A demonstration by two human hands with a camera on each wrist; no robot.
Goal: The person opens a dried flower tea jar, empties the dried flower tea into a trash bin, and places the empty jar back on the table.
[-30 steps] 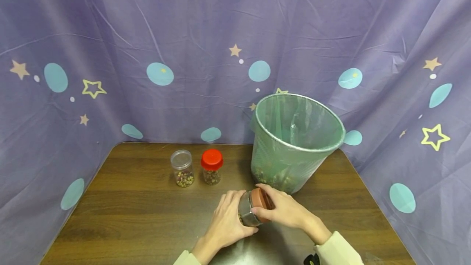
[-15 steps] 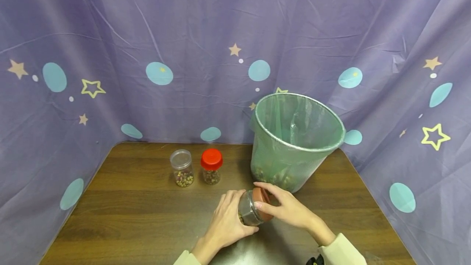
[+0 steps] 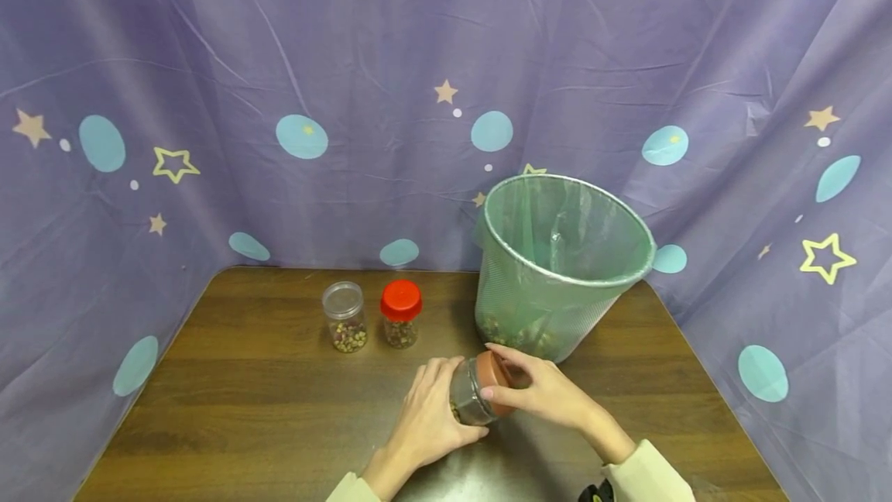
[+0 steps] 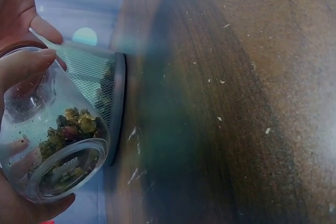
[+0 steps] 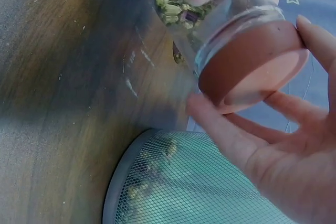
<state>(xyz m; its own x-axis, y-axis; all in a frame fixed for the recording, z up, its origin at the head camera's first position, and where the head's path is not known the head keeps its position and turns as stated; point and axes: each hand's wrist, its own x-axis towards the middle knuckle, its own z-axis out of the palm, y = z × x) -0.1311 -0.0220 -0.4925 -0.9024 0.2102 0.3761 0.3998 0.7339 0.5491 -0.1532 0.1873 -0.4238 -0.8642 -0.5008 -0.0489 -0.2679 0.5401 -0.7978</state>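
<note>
A clear glass jar (image 3: 465, 393) with an orange-brown lid (image 5: 257, 56) is tilted on its side between my two hands, low over the table. My left hand (image 3: 433, 418) grips the glass body, thumb below and fingers over the top. My right hand (image 3: 550, 397) holds the lid by its edge, thumb on one side and fingers on the other. Through the glass, dried flower buds (image 4: 73, 127) show heaped near the jar's base. The lid sits against the jar's neck in the right wrist view.
A mesh bin (image 3: 543, 308) with a green liner stands just beyond my right hand, dried bits at its bottom. Farther left are a red-lidded jar (image 3: 401, 308) and a clear-lidded jar (image 3: 345, 324), both part-filled. A patterned curtain (image 3: 348, 99) backs the wooden table (image 3: 244, 409).
My right thumb and fingers have shifted round the lid's edge, and the lid has turned a little. My left hand keeps the jar in nearly the same spot.
</note>
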